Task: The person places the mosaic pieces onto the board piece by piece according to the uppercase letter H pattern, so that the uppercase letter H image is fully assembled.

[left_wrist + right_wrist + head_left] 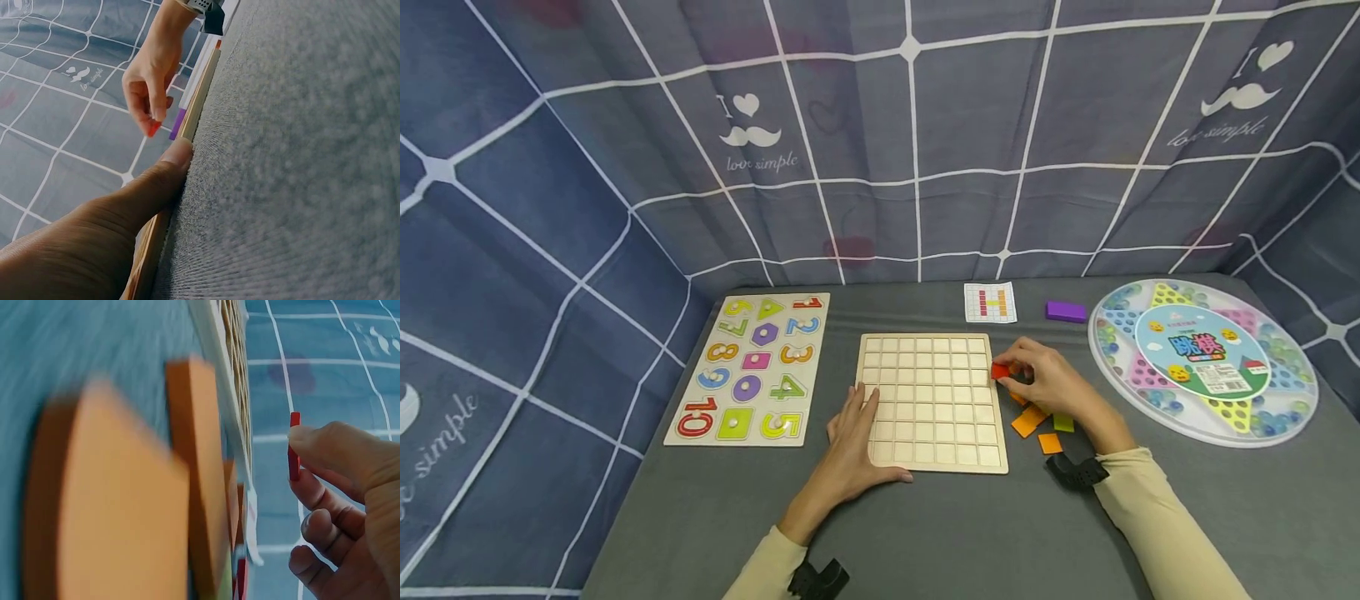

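A wooden grid board (934,403) lies flat in the middle of the table. My left hand (850,446) rests along its left side, fingers extended over the edge and thumb (177,153) against the front edge. Above the board's right edge, my right hand (1043,375) pinches a small red tile (294,447) between thumb and fingers. Below that hand, loose orange tiles (1028,422) and a yellow-green tile (1063,422) lie beside the board. More orange pieces (200,462) stand large in the right wrist view.
To the left lies a number-and-shape puzzle board (742,371). Behind the grid board are a pattern card (990,302) with a coloured H and a purple block (1066,312). A round game board (1202,362) sits at the right. A patterned curtain (865,142) hangs behind.
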Available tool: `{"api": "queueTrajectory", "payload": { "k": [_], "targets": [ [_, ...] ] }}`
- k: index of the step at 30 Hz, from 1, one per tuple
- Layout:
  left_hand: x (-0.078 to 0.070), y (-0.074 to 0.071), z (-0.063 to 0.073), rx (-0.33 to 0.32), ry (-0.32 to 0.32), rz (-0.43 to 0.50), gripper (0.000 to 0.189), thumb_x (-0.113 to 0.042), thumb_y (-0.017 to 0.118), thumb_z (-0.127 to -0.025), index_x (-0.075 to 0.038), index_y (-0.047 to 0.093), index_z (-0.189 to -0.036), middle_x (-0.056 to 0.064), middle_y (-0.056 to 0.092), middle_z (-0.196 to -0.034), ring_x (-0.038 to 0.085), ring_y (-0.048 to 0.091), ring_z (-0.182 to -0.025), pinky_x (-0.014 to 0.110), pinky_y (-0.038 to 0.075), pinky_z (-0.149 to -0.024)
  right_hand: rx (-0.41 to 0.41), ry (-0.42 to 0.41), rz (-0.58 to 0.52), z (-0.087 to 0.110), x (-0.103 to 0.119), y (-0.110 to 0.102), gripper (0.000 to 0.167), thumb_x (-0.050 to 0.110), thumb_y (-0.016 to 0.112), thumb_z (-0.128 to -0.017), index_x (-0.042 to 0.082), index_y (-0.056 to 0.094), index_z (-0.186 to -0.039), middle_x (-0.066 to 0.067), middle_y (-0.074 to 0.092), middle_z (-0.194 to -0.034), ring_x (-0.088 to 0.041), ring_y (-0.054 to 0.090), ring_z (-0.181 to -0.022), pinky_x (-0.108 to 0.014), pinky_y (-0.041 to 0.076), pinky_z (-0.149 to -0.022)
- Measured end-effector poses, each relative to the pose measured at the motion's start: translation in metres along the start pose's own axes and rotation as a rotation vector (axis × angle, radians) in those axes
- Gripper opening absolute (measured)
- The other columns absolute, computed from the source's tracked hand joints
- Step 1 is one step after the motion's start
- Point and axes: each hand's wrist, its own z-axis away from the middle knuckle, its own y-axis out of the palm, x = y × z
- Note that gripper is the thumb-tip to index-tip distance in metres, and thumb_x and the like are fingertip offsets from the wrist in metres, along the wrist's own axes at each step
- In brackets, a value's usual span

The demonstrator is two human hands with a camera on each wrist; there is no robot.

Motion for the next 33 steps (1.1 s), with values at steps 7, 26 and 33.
{"api": "queueTrajectory", "payload": {
  "k": [7, 26, 33],
  "targets": [
    [-0.001, -0.002, 0.001, 0.002, -0.009, -0.003, 0.129, -0.046, 0.094, -0.055, -0.001, 0.024, -0.154, 0.024, 0.018, -0.161, 0.039, 0.008, -0.151, 0.060, 0.016, -0.106, 0.044, -0.056, 0.011, -0.032, 0.028, 0.019, 0.027, 0.011, 0.076, -0.084, 0.008, 0.071, -0.110, -0.002, 0.062, -0.098, -0.016, 0.054, -0.072, -0.025, 0.042, -0.063],
    [0.000, -0.001, 0.002, 0.028, -0.011, -0.018, 0.126, -0.051, 0.091, -0.057, -0.002, 0.026, -0.154, 0.025, 0.018, -0.160, 0.042, 0.009, -0.150, 0.060, 0.019, -0.107, 0.133, -0.001, -0.063, -0.104, 0.052, 0.077, 0.027, 0.014, 0.079, -0.081, 0.003, 0.073, -0.106, -0.007, 0.068, -0.095, -0.017, 0.061, -0.079, -0.028, 0.048, -0.070],
    [0.001, -0.002, 0.001, 0.022, -0.019, -0.024, 0.127, -0.051, 0.091, -0.057, -0.003, 0.026, -0.154, 0.025, 0.018, -0.160, 0.041, 0.009, -0.151, 0.060, 0.020, -0.107, 0.138, 0.001, -0.064, -0.110, 0.051, 0.082, 0.026, 0.014, 0.078, -0.083, 0.003, 0.073, -0.107, -0.008, 0.069, -0.099, -0.017, 0.061, -0.080, -0.031, 0.050, -0.072]
  ]
}}
